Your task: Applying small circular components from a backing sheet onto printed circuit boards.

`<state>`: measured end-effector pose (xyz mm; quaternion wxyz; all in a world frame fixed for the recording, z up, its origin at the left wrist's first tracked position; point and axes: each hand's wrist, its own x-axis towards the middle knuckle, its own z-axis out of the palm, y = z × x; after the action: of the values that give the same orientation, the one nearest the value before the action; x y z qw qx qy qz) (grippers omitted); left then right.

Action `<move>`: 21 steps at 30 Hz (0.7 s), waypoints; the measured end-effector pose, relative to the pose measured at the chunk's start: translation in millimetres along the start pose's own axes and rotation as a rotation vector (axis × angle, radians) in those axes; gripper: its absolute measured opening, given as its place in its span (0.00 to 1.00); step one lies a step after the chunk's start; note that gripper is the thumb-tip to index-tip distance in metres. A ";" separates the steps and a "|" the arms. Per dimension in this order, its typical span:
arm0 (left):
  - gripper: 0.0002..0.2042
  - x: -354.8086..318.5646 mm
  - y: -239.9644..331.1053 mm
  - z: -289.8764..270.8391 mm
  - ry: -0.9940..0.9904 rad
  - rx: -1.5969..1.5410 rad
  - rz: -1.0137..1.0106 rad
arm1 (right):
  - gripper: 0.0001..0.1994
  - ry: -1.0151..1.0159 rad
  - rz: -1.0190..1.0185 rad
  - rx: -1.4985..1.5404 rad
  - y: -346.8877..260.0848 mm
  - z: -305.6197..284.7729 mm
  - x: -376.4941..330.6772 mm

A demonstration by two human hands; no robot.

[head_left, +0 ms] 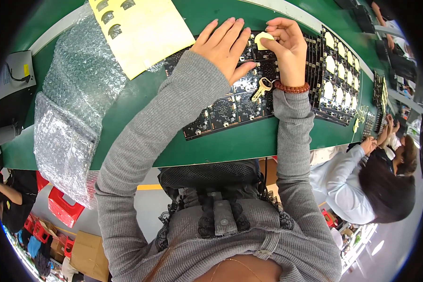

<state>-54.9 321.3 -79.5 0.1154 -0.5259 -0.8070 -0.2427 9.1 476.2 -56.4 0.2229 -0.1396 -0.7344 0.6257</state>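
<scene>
Two hands over our black circuit panel [230,110] on the green surface [141,98]. Left hand [225,44] lies flat and spread, steadying it; right hand [286,47] pinches a pale yellow sticker [262,37]. Sticker-placing step, we judge; next needs careful alignment before pressing.

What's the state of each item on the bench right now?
Left hand: open, flat on the circuit board panel.
Right hand: pinch grip on a pale yellow sticker.
Sticker backing sheet: partly emptied, cut-outs showing.
Second board panel: stickers applied.
Bubble wrap: crumpled, lying loose.
Key: lying on the board.
</scene>
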 end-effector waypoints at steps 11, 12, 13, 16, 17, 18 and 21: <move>0.28 -0.9 -1.4 -0.3 -0.003 -0.008 -0.005 | 0.14 0.002 -0.019 -0.044 2.0 2.8 -0.4; 0.28 -0.5 -1.2 0.0 -0.003 -0.008 -0.006 | 0.14 0.002 -0.019 -0.045 2.3 2.4 -0.3; 0.28 -0.2 -1.0 0.1 -0.003 -0.007 -0.006 | 0.14 0.000 -0.034 -0.070 3.2 2.0 -0.1; 0.26 0.8 -0.2 0.4 0.005 -0.016 0.006 | 0.14 -0.005 -0.065 -0.123 6.0 0.2 -0.5; 0.26 0.5 -0.6 0.0 0.007 -0.018 0.010 | 0.14 -0.004 -0.098 -0.201 6.6 0.9 -0.9; 0.26 0.3 -0.7 -0.3 0.007 -0.016 0.009 | 0.14 -0.003 -0.131 -0.279 6.4 1.8 -1.1; 0.23 0.4 -0.4 -0.2 -0.017 0.024 0.024 | 0.15 0.016 -0.203 -0.429 5.0 4.5 -2.3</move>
<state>-55.4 321.4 -79.3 0.1175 -0.5361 -0.8045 -0.2271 8.5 472.1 -62.2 0.2559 -0.1140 -0.8591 0.4284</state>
